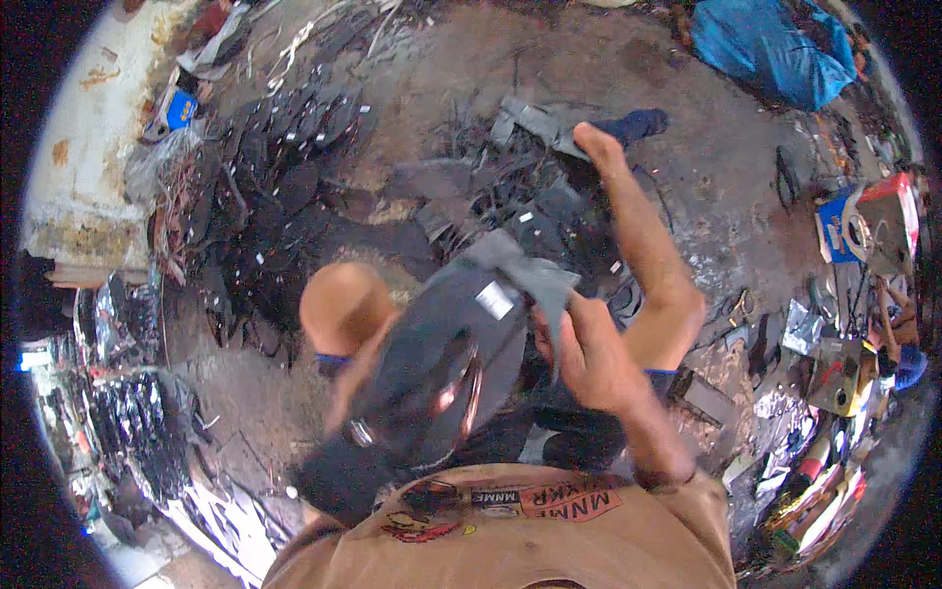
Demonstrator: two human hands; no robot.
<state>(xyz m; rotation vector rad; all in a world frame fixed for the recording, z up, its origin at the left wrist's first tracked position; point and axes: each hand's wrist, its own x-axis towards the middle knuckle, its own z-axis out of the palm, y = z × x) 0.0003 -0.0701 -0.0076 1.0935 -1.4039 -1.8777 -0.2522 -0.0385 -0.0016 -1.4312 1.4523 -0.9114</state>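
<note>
Block capitals [577, 503] stand on an orange patch [564, 510] and a dark patch [496, 497] of the tan shirt [530, 545], while the white label [495, 300] on the black material [422, 339] and the marks [833, 236] on a blue-fronted box [837, 216] cannot be made out.

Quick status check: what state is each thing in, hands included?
Right hand: closed on the grey flap
Left hand: hidden from view
Grey flap: bent, pinched in the grip
Dark piece: held up, slanted, slightly blurred
Black pieces: heaped loosely
Blue plastic sheet: crumpled
</note>
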